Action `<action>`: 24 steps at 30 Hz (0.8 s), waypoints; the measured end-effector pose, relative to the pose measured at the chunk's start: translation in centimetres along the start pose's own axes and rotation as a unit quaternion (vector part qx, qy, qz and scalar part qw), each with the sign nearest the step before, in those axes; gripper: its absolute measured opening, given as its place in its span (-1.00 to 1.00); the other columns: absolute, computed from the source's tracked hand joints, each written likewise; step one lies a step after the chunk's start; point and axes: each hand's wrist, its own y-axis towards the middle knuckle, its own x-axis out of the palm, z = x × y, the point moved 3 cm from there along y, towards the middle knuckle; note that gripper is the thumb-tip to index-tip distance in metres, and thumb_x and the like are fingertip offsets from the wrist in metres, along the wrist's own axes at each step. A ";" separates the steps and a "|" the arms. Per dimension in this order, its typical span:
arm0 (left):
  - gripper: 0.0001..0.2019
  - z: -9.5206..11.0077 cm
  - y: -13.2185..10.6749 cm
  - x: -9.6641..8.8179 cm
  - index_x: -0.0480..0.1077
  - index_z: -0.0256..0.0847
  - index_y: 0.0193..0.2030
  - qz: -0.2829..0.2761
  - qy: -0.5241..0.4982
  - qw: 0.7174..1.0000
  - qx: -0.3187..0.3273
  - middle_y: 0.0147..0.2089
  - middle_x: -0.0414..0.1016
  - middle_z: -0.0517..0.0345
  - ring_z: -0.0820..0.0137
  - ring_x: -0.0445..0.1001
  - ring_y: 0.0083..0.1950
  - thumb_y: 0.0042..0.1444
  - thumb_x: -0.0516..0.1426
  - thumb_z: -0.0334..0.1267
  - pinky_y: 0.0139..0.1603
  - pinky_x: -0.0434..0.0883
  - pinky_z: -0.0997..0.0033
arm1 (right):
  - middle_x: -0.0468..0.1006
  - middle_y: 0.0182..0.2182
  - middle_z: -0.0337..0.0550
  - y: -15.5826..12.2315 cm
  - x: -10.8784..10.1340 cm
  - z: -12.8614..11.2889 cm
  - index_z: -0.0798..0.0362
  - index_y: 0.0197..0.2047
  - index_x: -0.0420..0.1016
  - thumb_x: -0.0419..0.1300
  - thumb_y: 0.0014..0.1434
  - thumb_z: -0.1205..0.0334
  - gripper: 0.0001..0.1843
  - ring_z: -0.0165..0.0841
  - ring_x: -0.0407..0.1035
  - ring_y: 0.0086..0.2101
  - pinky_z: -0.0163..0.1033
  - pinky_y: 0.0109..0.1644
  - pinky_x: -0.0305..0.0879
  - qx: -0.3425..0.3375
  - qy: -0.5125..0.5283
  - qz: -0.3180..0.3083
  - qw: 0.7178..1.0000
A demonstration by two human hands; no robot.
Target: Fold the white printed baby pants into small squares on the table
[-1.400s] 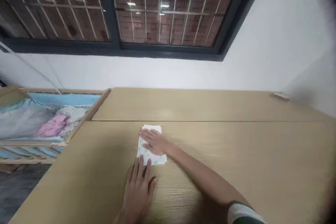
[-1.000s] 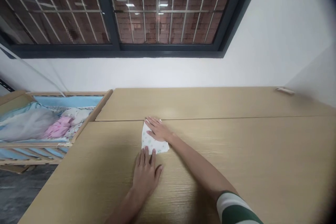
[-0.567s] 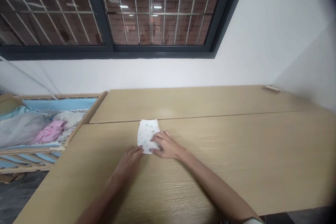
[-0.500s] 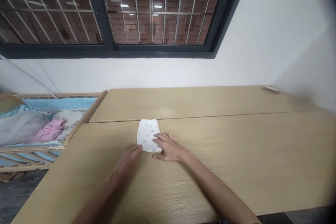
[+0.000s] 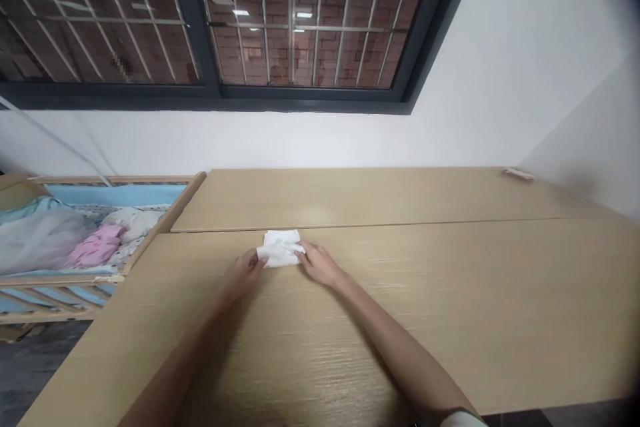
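Observation:
A small white cloth (image 5: 281,248) with a faint print lies on the wooden table, its near part lifted and folded over toward the far part. My left hand (image 5: 246,270) pinches its left corner between thumb and fingers. At the right corner, my right hand (image 5: 320,263) grips the cloth the same way. The underside of the cloth and the tips of some fingers are hidden.
The wide wooden tabletop (image 5: 425,293) has a seam running across it behind the cloth. A crib (image 5: 187,203) with bedding and a pink cloth (image 5: 97,247) adjoins on the left. A small pale object (image 5: 519,174) lies at the far right corner. A barred window is above.
Both hands have moved away from me and closed on the cloth's near corners. The cloth, flat before, is now folded over and shorter.

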 end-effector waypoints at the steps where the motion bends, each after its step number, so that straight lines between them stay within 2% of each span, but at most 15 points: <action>1: -0.59 -0.1 0.7 0.1 0.43 -0.15 -0.01 0.013 0.006 1.000 -0.019 -0.18 0.62 0.10 0.25 0.58 -0.20 0.37 -0.07 0.08 -0.22 0.45 0.35 | 0.58 -0.10 -0.02 0.7 0.2 0.4 0.03 0.10 0.41 -0.02 0.42 0.19 -0.72 -0.20 0.46 -0.13 -0.19 -0.04 0.31 0.010 0.005 0.012 1.000; 6: -0.63 -0.5 3.0 1.3 0.39 -0.15 -0.08 0.092 0.068 0.989 -0.089 -0.23 0.59 0.06 0.25 0.54 -0.27 0.39 -0.10 0.03 -0.27 0.38 0.35 | 0.56 -0.16 -0.06 3.3 1.6 2.3 0.05 -0.02 0.41 0.04 0.37 0.15 -0.77 -0.24 0.44 -0.15 -0.20 -0.05 0.33 0.066 0.053 0.117 0.990; 9: -0.66 -0.5 3.4 2.0 0.38 -0.18 -0.17 0.131 0.109 0.980 -0.099 -0.25 0.55 0.00 0.21 0.52 -0.23 0.39 -0.08 -0.02 -0.18 0.38 0.28 | 0.53 -0.13 -0.01 4.0 2.6 3.3 0.08 0.02 0.36 0.05 0.34 0.12 -0.73 -0.21 0.42 -0.12 -0.14 -0.01 0.35 0.109 0.056 0.184 0.975; 12: -0.66 -0.5 3.6 2.1 0.38 -0.19 -0.25 0.160 0.140 0.973 -0.092 -0.29 0.53 -0.03 0.16 0.51 -0.18 0.37 -0.05 -0.02 -0.09 0.39 0.20 | 0.48 -0.09 0.07 4.2 3.2 3.8 0.11 0.07 0.31 0.07 0.32 0.09 -0.66 -0.15 0.40 -0.09 -0.04 0.03 0.36 0.150 0.049 0.227 0.961; 14: -0.64 -0.4 3.5 2.0 0.40 -0.21 -0.23 0.181 0.152 0.968 -0.086 -0.28 0.52 -0.07 0.12 0.52 -0.17 0.38 -0.06 -0.02 -0.05 0.40 0.13 | 0.45 -0.05 0.12 4.0 3.1 3.7 0.13 0.11 0.29 0.08 0.31 0.06 -0.59 -0.11 0.38 -0.05 0.01 0.07 0.36 0.159 0.028 0.255 0.953; 16: -0.62 0.0 3.4 1.8 0.41 -0.27 -0.09 0.208 0.161 0.962 -0.075 -0.13 0.52 -0.21 0.02 0.51 -0.03 0.39 -0.09 -0.02 0.04 0.39 0.00 | 0.42 0.03 0.19 3.7 2.7 3.0 0.16 0.18 0.28 0.06 0.33 0.05 -0.54 -0.06 0.34 0.06 0.06 0.16 0.31 0.132 -0.023 0.278 0.951; 18: -0.55 0.7 3.3 2.0 0.33 -0.34 0.14 0.225 0.165 0.959 -0.046 0.12 0.43 -0.36 -0.06 0.40 0.20 0.40 -0.11 -0.02 0.16 0.34 -0.10 | 0.36 0.16 0.26 3.6 2.5 1.7 0.19 0.27 0.25 0.01 0.38 0.06 -0.49 -0.03 0.24 0.19 0.09 0.27 0.20 0.061 -0.092 0.260 0.959; 20: -0.47 1.8 3.1 2.6 0.15 -0.35 0.34 0.215 0.163 0.963 0.008 0.34 0.25 -0.37 0.00 0.23 0.38 0.40 -0.12 0.00 0.30 0.27 -0.06 | 0.27 0.29 0.23 3.7 3.0 0.4 0.18 0.37 0.18 -0.05 0.42 0.09 -0.45 -0.05 0.12 0.30 0.10 0.36 0.08 -0.025 -0.148 0.192 0.970; 22: -0.38 2.8 3.0 3.6 -0.03 -0.36 0.46 0.168 0.165 0.968 0.084 0.46 0.09 -0.30 0.09 0.06 0.49 0.41 -0.15 0.02 0.39 0.19 0.02 | 0.17 0.38 0.16 3.9 3.8 -0.3 0.16 0.45 0.09 -0.04 0.42 0.13 -0.40 -0.09 0.00 0.37 0.10 0.42 -0.03 -0.088 -0.181 0.109 0.974; 24: -0.33 3.5 2.9 4.7 -0.20 -0.39 0.51 0.113 0.180 0.967 0.141 0.52 -0.05 -0.27 0.14 -0.09 0.54 0.43 -0.21 0.02 0.44 0.12 0.04 | 0.10 0.42 0.12 4.1 4.6 -0.4 0.16 0.48 0.03 0.00 0.40 0.15 -0.35 -0.11 -0.08 0.41 0.10 0.45 -0.10 -0.109 -0.196 0.051 0.973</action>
